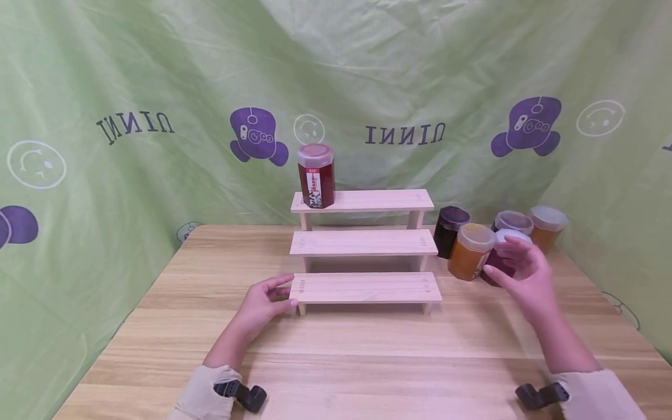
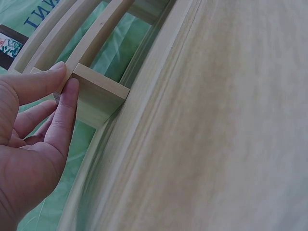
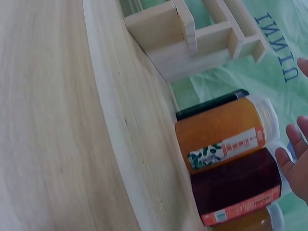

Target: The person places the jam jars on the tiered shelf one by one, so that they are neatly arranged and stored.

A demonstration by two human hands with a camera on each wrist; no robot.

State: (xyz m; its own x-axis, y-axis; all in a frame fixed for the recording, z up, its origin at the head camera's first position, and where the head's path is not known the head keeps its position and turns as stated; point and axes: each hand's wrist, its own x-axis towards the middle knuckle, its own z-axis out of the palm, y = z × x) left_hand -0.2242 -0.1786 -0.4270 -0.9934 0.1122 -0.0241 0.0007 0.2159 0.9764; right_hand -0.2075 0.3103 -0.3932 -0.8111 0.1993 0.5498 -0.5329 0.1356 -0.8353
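Left of the head view's centre, the left hand [image 1: 265,303] pinches the 3-tier wooden stand [image 1: 367,286]; at right, the right hand [image 1: 527,280] spreads loose, ungrasping fingers by the dark jar [image 3: 236,185], where sideways bumping could topple the adjacent amber jar [image 1: 464,256].

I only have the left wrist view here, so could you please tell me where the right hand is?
Observer: The right hand is off to the right of the wooden stand, by the lid of a maroon jar; I can't tell whether it touches.
Operator: Thank you. Which jar stands just left of that one?
Observer: An orange jar.
Operator: I glimpse part of a labelled jar at my left edge; which shelf is it on, please?
Observer: That red jar stands on the top shelf, at its left end.
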